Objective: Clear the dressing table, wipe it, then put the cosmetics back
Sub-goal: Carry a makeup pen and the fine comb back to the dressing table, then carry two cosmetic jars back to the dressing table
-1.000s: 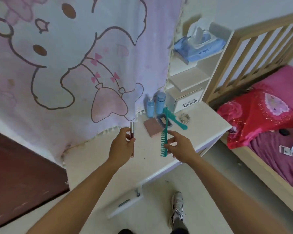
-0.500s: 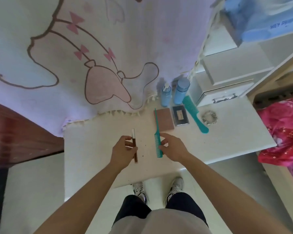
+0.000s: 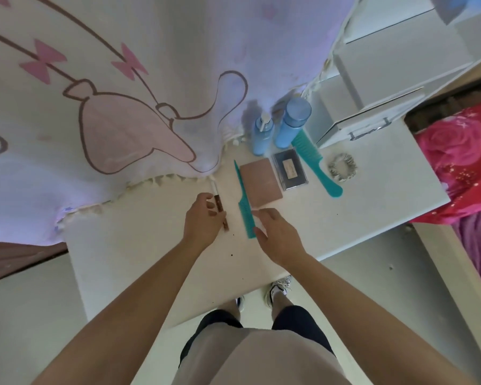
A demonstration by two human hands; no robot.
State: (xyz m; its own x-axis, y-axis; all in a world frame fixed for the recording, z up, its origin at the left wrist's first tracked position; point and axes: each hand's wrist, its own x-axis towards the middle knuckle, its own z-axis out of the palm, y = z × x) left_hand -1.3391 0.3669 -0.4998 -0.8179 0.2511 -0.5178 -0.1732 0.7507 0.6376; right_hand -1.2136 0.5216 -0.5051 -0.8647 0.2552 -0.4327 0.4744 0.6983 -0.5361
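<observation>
On the white dressing table [image 3: 139,262], my left hand [image 3: 202,219] pinches a thin brown cosmetic pencil [image 3: 220,208] with a white cap, held low over the tabletop. Just right of it a teal tail comb [image 3: 243,200] lies flat, its pointed end toward the curtain. My right hand [image 3: 278,237] hovers at the comb's toothed end with fingers spread and nothing in it. Behind the comb lie a pink compact [image 3: 261,183] and a dark palette [image 3: 289,170]. Two blue bottles [image 3: 263,136] [image 3: 292,125] stand at the back.
A wide teal comb [image 3: 314,162] and a pale scrunchie [image 3: 342,166] lie right of the palettes. A white drawer unit [image 3: 372,118] stands at the back right. A cartoon-print curtain [image 3: 122,79] drapes onto the table's back edge. A red-covered bed [image 3: 461,168] borders the right side.
The view tilted down over the table. My right hand let go of the tail comb, which now lies beside the pink compact. The left hand lowered the pencil toward the tabletop.
</observation>
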